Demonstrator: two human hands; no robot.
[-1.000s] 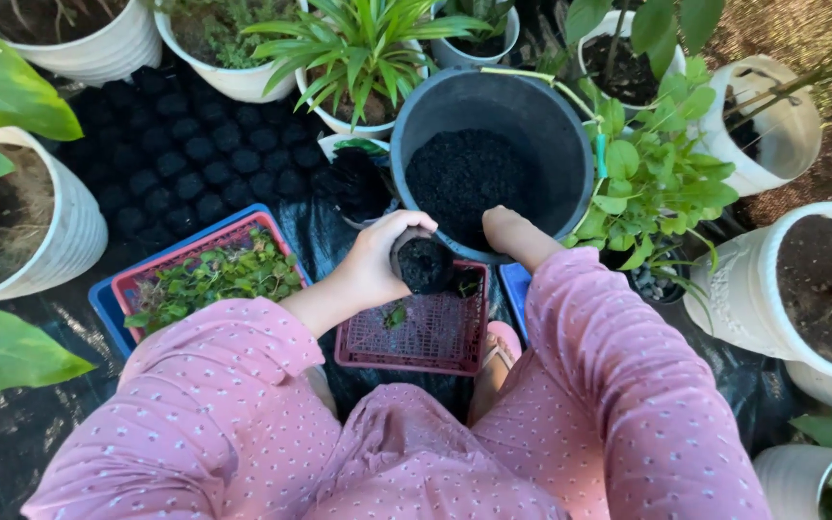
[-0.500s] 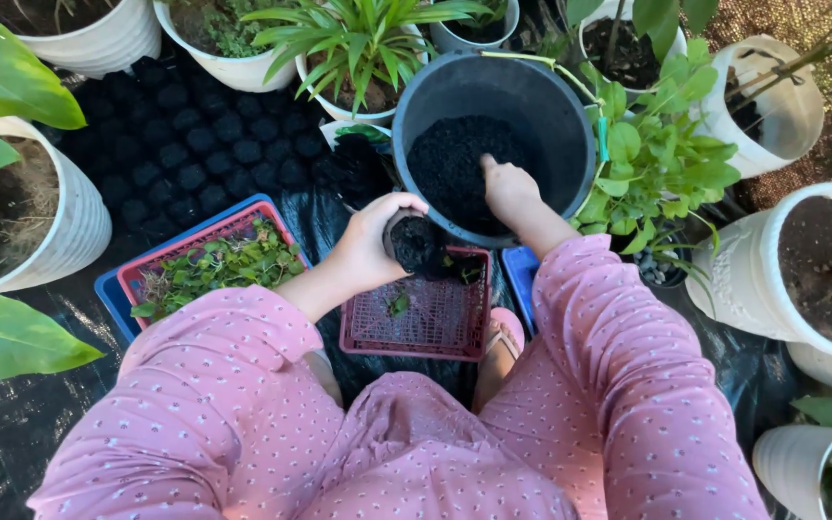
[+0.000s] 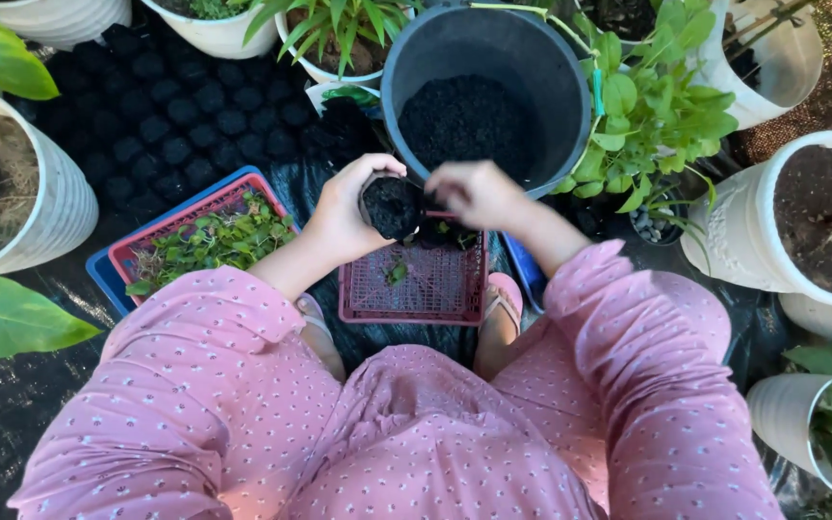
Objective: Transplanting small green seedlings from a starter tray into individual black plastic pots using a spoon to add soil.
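Note:
My left hand (image 3: 344, 217) grips a small black pot (image 3: 389, 206) filled with dark soil, held just above a red mesh tray (image 3: 416, 289). My right hand (image 3: 472, 191) hovers beside the pot with its fingers curled over it, blurred; I cannot tell whether it carries soil. Just behind both hands stands a large black bucket (image 3: 551, 87) partly filled with dark soil (image 3: 464, 116). A couple of small green seedlings (image 3: 395, 273) lie in the red mesh tray.
A red tray of green seedlings (image 3: 206, 241) sits in a blue tray at the left. A black cell tray (image 3: 156, 106) lies behind it. White pots (image 3: 801, 221) and leafy plants (image 3: 657, 116) ring the area. My foot in a sandal (image 3: 501, 313) rests by the mesh tray.
My right hand has come out of the bucket's soil and back to the small pot. The view has shifted downward, and the left hand keeps hold of the pot.

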